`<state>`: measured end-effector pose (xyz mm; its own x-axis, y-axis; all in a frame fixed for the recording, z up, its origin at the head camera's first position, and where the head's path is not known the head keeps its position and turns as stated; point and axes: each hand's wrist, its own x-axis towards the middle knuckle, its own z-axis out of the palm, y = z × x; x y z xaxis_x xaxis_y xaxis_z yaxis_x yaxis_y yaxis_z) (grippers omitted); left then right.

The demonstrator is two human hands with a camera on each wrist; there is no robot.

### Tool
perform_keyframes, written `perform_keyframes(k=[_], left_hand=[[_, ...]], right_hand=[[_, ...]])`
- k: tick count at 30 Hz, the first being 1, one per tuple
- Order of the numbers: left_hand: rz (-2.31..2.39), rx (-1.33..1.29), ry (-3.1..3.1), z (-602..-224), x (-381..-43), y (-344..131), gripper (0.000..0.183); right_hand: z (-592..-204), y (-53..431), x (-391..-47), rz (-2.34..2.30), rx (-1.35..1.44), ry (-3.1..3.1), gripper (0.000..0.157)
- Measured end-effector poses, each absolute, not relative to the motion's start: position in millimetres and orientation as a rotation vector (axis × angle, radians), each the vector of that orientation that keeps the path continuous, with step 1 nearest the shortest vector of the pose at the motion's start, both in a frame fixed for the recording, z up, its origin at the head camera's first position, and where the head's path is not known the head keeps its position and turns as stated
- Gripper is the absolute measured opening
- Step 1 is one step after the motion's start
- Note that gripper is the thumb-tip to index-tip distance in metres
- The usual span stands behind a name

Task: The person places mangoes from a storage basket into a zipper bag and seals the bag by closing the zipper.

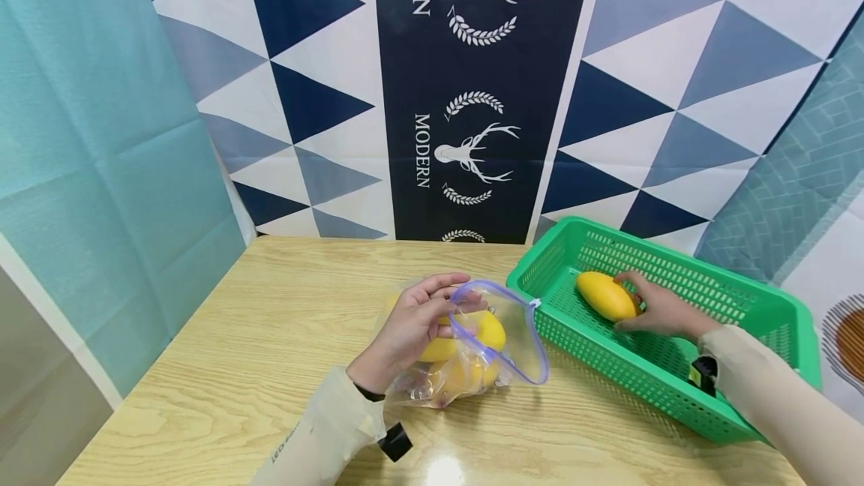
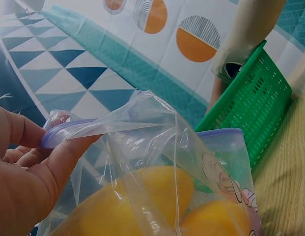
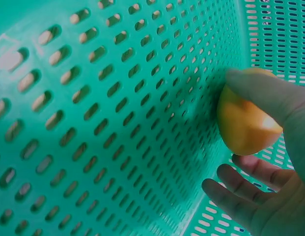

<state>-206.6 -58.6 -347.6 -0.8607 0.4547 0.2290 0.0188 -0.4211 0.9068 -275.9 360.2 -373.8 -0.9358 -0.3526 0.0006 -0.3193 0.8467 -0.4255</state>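
My left hand (image 1: 410,325) pinches the purple zip rim of a clear plastic bag (image 2: 157,125) between thumb and fingers, and the bag's mouth gapes to the right. Several yellow mangoes (image 1: 491,330) show through the film, low in the bag on the table. Over in the green basket (image 1: 607,363), my right hand (image 1: 664,312) grips another yellow mango (image 1: 604,295), with the thumb on one side and fingers on the other. In the right wrist view this mango (image 3: 248,120) is close to the perforated basket wall, partly hidden by the thumb.
The long basket stands at the right of the wooden table (image 1: 283,306), its left end close to the bag's mouth. A patterned cloth (image 1: 324,96) hangs behind the table's back edge. Something yellow-green (image 1: 694,375) shows in the basket below my right wrist.
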Motion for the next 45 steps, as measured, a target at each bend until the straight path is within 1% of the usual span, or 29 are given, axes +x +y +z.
perform_keyframes(k=[8,11,23,30,41,45], left_hand=[[2.357,0.654,1.512,-347.2,-206.6,-57.6,0.039],[2.359,0.655,1.508,-347.4,-206.4,-57.8,0.039],[2.351,0.664,1.515,-347.9,-206.5,-57.0,0.04],[2.354,0.643,1.503,-348.0,-204.9,-55.0,0.041],[2.352,0.628,1.51,-345.8,-204.6,-54.6,0.04],[2.348,0.632,1.515,-346.3,-204.8,-54.5,0.042]], right_hand=[[-374.9,361.2,-275.6,-0.732,-0.533,2.959,0.069],[-377.1,362.3,-277.1,-0.772,-0.528,2.956,0.068],[-378.0,356.2,-283.3,-1.119,-0.442,2.744,0.065],[-380.2,348.5,-288.6,-1.117,-0.425,2.775,0.063],[-380.9,342.5,-298.0,-1.13,-0.348,2.826,0.065],[-381.4,340.6,-299.7,-1.17,-0.287,2.829,0.065]])
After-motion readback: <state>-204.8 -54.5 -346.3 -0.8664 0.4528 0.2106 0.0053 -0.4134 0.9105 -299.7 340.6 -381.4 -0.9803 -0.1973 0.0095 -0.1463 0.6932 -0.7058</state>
